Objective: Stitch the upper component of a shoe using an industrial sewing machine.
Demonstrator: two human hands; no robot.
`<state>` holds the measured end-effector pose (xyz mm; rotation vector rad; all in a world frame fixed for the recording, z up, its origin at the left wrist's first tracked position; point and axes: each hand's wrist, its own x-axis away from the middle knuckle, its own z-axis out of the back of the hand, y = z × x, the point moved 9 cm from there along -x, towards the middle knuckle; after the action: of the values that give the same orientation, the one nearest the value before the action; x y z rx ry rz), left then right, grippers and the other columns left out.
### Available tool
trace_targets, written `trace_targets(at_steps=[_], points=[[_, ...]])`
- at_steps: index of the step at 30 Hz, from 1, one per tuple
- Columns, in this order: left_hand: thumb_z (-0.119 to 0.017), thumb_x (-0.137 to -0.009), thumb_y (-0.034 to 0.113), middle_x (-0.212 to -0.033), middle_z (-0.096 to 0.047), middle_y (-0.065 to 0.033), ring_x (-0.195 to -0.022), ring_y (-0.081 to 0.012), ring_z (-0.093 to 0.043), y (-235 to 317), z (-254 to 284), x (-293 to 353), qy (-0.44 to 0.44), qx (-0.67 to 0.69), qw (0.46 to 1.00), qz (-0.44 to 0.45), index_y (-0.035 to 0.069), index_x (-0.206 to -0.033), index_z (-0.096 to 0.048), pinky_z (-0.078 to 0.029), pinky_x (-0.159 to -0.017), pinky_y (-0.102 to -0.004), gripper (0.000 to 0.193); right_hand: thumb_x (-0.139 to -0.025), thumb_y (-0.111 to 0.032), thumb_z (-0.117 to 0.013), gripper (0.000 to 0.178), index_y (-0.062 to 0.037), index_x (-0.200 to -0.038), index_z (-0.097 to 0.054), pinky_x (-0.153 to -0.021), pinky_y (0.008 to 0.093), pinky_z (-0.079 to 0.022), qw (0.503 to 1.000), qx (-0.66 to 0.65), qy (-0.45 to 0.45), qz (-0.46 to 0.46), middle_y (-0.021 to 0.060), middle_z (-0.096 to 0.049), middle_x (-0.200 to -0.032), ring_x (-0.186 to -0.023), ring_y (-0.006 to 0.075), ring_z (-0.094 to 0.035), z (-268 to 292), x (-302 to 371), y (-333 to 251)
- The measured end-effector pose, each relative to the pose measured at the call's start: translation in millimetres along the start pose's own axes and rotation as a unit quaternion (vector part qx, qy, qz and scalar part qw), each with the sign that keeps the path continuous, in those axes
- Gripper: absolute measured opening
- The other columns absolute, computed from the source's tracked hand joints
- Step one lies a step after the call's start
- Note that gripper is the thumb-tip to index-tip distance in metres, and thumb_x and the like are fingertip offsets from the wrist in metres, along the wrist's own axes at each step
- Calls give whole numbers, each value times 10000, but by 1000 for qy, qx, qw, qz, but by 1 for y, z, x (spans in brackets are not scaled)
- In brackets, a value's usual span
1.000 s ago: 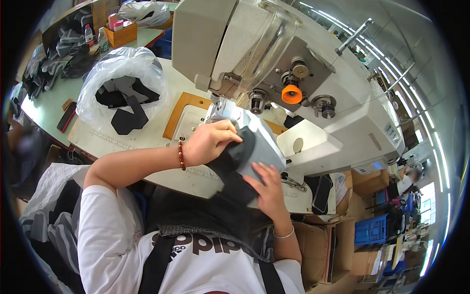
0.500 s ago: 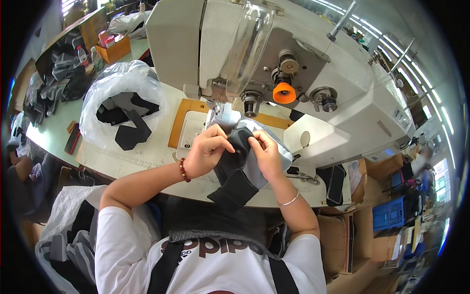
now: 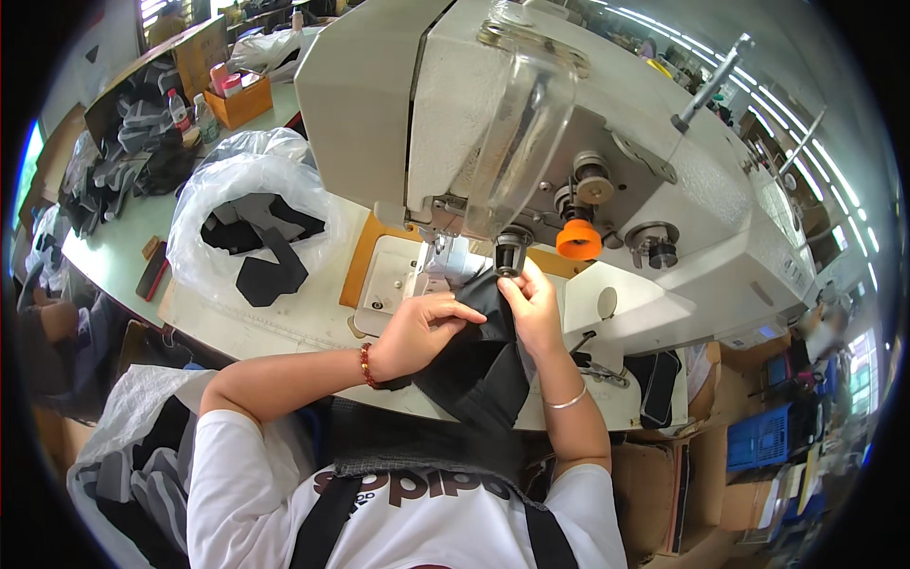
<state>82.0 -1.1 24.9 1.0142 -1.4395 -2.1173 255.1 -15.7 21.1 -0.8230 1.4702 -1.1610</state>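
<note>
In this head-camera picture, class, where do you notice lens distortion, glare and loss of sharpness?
Head view: fisheye bends the table edge and sewing machine toward a black rim; ceiling lights glare at upper right; the clear plastic bag shines; both hands, left hand and right hand, on the black fabric are sharp; the edges go soft.

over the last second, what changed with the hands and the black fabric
Both hands, left and right, brought the black fabric up under the sewing machine head, fingers meeting near the needle. The plastic bag of black pieces stayed put.
</note>
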Motion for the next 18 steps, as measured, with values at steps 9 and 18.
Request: trace_targets(at_steps=[9, 18], points=[[-669, -904, -104, -1060, -682, -104, -809, -308, -643, 52, -3, -6, 92, -183, 961, -185, 131, -1368, -706, -546, -757, -335, 521, -1062, 39, -503, 321, 19, -1380, -464, -683, 259, -460, 902, 293, 68, 310, 80, -643, -937, -804, 119, -594, -5, 19, -60], [-562, -1004, -113, -1224, -613, -34, -972, -64, -642, 20, 19, 8, 66, 133, 987, 60, 54, -1440, -645, -650, -908, -269, 474, -837, 78, -677, 142, 32, -950, -748, -623, 404, -562, 883, 341, -39, 319, 178, -731, -879, -697, 359, -708, -33, 15, -72]])
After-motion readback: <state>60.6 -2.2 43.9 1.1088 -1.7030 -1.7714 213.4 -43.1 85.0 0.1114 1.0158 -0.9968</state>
